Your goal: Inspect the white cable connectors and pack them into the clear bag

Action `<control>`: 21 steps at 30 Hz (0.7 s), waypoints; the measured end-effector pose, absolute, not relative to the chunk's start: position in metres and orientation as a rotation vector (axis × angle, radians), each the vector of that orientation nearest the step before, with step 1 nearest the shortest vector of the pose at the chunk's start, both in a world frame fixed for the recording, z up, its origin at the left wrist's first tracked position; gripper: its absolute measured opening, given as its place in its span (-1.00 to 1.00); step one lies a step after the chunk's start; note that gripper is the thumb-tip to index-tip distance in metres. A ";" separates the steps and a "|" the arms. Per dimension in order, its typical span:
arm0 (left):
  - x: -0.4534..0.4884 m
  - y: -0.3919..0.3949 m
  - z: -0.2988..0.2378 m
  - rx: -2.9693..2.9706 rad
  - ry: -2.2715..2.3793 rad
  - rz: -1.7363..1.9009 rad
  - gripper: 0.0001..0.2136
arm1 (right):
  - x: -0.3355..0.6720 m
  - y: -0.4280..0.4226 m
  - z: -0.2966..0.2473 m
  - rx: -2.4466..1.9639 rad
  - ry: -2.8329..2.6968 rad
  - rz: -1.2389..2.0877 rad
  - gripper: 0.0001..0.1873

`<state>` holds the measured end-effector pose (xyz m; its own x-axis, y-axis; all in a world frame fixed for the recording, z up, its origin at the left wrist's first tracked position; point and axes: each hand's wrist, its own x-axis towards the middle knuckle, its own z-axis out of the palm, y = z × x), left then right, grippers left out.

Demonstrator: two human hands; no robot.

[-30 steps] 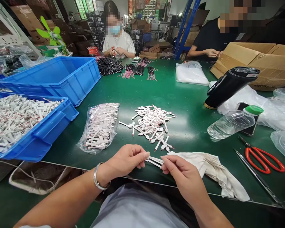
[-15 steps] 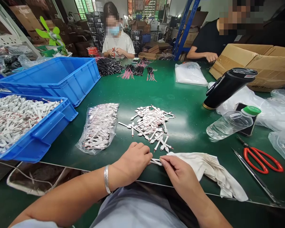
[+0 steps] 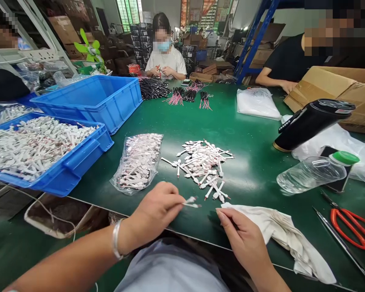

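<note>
My left hand (image 3: 156, 211) pinches small white connector pieces (image 3: 191, 202) just above the near edge of the green table (image 3: 246, 134). My right hand (image 3: 241, 239) rests close to the right of them, fingers drawn together, touching a white cloth (image 3: 288, 235); I see nothing in it. A loose pile of white connector pieces (image 3: 203, 166) lies just beyond both hands. A clear bag of the same pieces (image 3: 138, 162) lies to the pile's left.
Two blue bins (image 3: 63, 174) stand at left, the near one full of white pieces. A clear bottle (image 3: 312, 174), black flask (image 3: 313, 121), red scissors (image 3: 353, 223) and cardboard box (image 3: 346, 93) are at right. Two people work at the far side, near black wire bundles (image 3: 176, 93).
My hands have come apart: the left keeps the white pieces and has moved left, while the right has let go and rests by the cloth. The view has shifted left.
</note>
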<state>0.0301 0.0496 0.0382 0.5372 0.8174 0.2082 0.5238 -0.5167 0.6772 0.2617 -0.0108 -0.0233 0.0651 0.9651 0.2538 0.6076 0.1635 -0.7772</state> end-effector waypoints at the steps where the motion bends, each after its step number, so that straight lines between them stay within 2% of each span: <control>1: 0.019 0.048 0.038 1.925 1.164 0.839 -0.88 | 0.262 -0.011 -0.023 -1.531 -1.630 0.555 -0.78; 5: -0.015 0.044 0.036 0.738 1.177 1.104 -0.92 | 0.261 -0.012 -0.023 -1.523 -1.645 0.539 -0.78; 8: -0.025 0.048 0.038 0.338 1.132 1.178 -0.86 | 0.261 -0.012 -0.023 -1.518 -1.670 0.518 -0.77; 17: -0.033 0.067 0.050 0.291 1.228 1.139 -0.79 | 0.260 -0.014 -0.024 -1.508 -1.672 0.461 -0.80; 21: -0.028 0.054 0.048 0.600 1.291 1.192 -0.85 | 0.259 -0.014 -0.024 -1.483 -1.684 0.484 -0.81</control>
